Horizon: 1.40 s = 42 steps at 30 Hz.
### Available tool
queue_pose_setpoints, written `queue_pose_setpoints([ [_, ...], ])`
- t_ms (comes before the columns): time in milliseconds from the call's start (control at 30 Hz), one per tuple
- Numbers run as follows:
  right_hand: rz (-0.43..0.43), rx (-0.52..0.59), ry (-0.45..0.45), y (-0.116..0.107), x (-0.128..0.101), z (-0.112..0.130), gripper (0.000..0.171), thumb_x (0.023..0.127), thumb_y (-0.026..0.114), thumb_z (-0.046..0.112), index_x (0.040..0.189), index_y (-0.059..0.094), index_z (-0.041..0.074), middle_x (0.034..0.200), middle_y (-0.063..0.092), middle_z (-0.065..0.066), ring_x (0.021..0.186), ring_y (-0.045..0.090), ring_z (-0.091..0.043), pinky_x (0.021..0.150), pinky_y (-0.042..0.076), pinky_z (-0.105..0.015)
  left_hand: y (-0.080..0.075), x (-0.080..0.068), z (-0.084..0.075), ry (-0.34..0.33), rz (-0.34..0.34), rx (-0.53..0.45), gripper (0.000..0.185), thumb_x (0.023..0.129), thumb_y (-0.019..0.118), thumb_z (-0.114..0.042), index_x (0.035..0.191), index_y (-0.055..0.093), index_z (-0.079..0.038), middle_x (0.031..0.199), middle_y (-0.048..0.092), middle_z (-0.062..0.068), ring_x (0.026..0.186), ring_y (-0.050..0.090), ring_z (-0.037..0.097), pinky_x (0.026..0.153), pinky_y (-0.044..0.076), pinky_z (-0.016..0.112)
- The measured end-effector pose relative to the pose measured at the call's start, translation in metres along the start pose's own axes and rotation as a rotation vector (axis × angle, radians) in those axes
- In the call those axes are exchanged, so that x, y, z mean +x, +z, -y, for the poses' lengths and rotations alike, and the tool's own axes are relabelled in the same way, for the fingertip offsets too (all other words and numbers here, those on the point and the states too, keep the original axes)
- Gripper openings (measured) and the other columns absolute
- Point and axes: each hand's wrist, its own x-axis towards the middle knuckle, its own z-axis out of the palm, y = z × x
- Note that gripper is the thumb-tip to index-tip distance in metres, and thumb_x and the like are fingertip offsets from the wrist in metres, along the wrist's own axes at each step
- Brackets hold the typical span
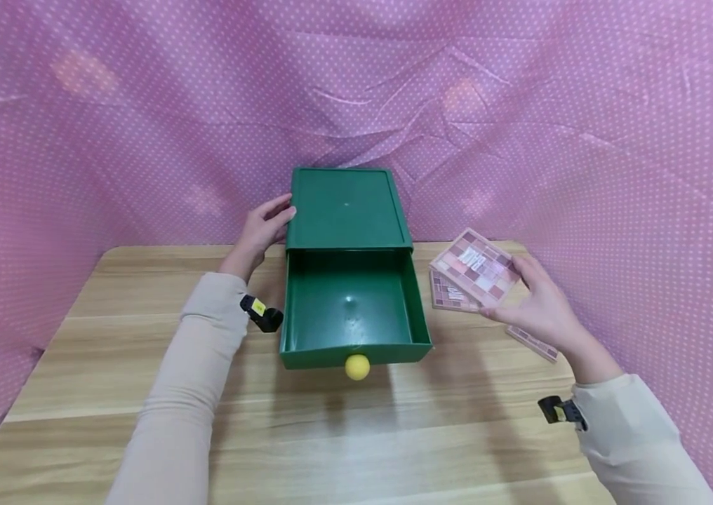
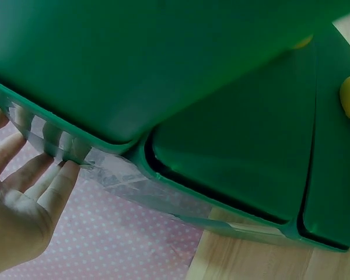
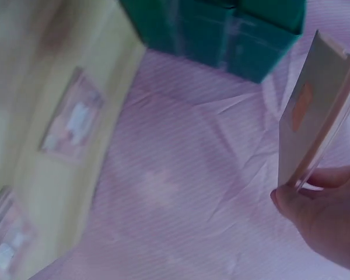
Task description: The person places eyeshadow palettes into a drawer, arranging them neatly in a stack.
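The lifted palette [image 1: 475, 265] is pinched in the right hand [image 1: 542, 307], right of the pulled-out drawer [image 1: 312, 359]; a far palette [image 1: 447, 293] and a near palette [image 1: 533, 344] still lie on the table [image 1: 135, 407]. The left hand [image 1: 258, 233] touches the cabinet's [image 1: 347, 210] left side, fingers extended, not gripping.

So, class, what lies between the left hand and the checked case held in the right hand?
The green drawer unit, its drawer pulled open, lies between the left hand and the checked case, as the head view shows.
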Motion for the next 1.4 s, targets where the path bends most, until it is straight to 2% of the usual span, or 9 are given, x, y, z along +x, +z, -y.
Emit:
queue_pose_setpoints([
  [133, 0.085, 0.117, -0.018, 0.002, 0.007, 0.019, 0.095, 0.063, 0.078, 0.025, 0.134, 0.021, -0.004, 0.131, 0.027, -0.02, 0.12, 0.023, -0.037, 0.097, 0.021, -0.048, -0.001, 0.001, -0.001, -0.014, 0.006, -0.025, 0.049, 0.084, 0.057, -0.025, 0.129, 0.042, -0.015, 0.131, 0.037, 0.007, 0.109, 0.045, 0.022, 0.083, 0.043, 0.033],
  [267, 0.156, 0.214, -0.056, 0.012, 0.014, 0.037, 0.1, 0.061, 0.079, 0.02, 0.135, 0.017, -0.003, 0.135, 0.021, -0.017, 0.122, 0.021, -0.032, 0.098, 0.019, -0.045, -0.002, 0.001, -0.001, -0.023, 0.006, -0.038, 0.049, 0.084, 0.057, -0.024, 0.129, 0.042, -0.015, 0.131, 0.037, 0.007, 0.109, 0.044, 0.022, 0.085, 0.042, 0.036],
  [433, 0.197, 0.172, -0.158, 0.026, 0.027, 0.052, 0.099, 0.056, 0.081, 0.025, 0.135, 0.025, 0.004, 0.134, 0.024, -0.012, 0.116, 0.029, -0.028, 0.094, 0.024, -0.046, -0.003, 0.003, -0.001, -0.023, 0.006, -0.05, 0.049, 0.084, 0.058, -0.023, 0.129, 0.042, -0.014, 0.131, 0.037, 0.008, 0.108, 0.045, 0.023, 0.085, 0.041, 0.037],
  [567, 0.249, 0.146, -0.18, 0.038, 0.032, 0.065, 0.1, 0.056, 0.081, 0.03, 0.136, 0.024, 0.008, 0.138, 0.02, -0.01, 0.12, 0.024, -0.027, 0.095, 0.022, -0.049, -0.003, 0.005, 0.0, -0.025, 0.01, -0.049, 0.049, 0.083, 0.058, -0.024, 0.129, 0.043, -0.015, 0.131, 0.037, 0.008, 0.109, 0.045, 0.022, 0.085, 0.041, 0.037],
  [767, 0.322, 0.115, -0.225, 0.054, 0.036, 0.08, 0.098, 0.059, 0.078, 0.034, 0.135, 0.024, 0.004, 0.138, 0.02, -0.009, 0.123, 0.019, -0.024, 0.098, 0.021, -0.046, 0.0, 0.004, -0.002, -0.02, 0.019, -0.035, 0.05, 0.083, 0.058, -0.025, 0.13, 0.042, -0.015, 0.132, 0.036, 0.007, 0.112, 0.042, 0.021, 0.086, 0.041, 0.037],
  [1033, 0.414, 0.105, -0.29, 0.075, 0.045, 0.092, 0.091, 0.059, 0.077, 0.034, 0.131, 0.032, 0.002, 0.131, 0.028, -0.004, 0.109, 0.034, -0.019, 0.094, 0.031, -0.038, 0.001, 0.003, -0.002, -0.012, -0.01, -0.008, 0.047, 0.085, 0.056, -0.024, 0.129, 0.043, -0.015, 0.131, 0.038, 0.006, 0.107, 0.047, 0.021, 0.083, 0.043, 0.036],
  [1400, 0.49, 0.022, -0.338, 0.097, 0.053, 0.101, 0.081, 0.06, 0.076, 0.032, 0.126, 0.04, 0.003, 0.12, 0.036, -0.004, 0.099, 0.039, -0.017, 0.087, 0.038, -0.033, 0.001, 0.001, -0.002, -0.013, -0.022, 0.001, 0.046, 0.085, 0.055, -0.024, 0.129, 0.043, -0.016, 0.131, 0.038, 0.006, 0.105, 0.048, 0.021, 0.082, 0.044, 0.034],
])
